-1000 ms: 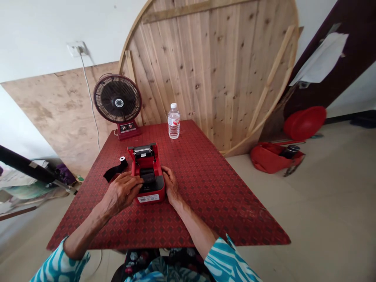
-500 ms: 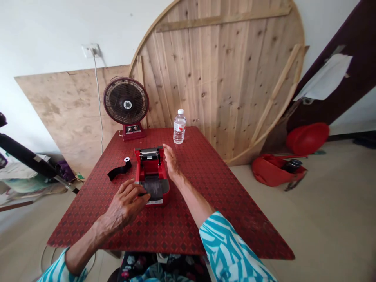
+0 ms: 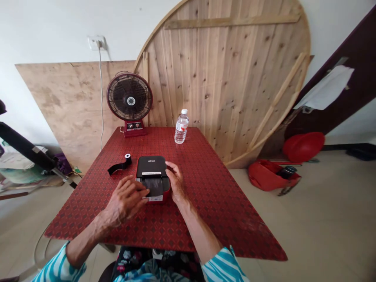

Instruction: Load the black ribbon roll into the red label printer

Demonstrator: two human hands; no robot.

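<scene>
The lid of the red label printer has swung down from upright and now lies flat, in the head view. The printer sits just below the middle of the frame. On its left, the left hand has half-curled fingers on the black strip; I can't tell if they pinch it. The right hand, loosely open, touches the printer's right edge. A black paper roll lies near, left of centre.

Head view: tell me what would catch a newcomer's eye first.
Probably the huge round wooden panel standing behind the red patterned table. Next, the red-and-black device on the table, left hand at its front, right hand at its side. Then the fan at the table's far left corner.
</scene>
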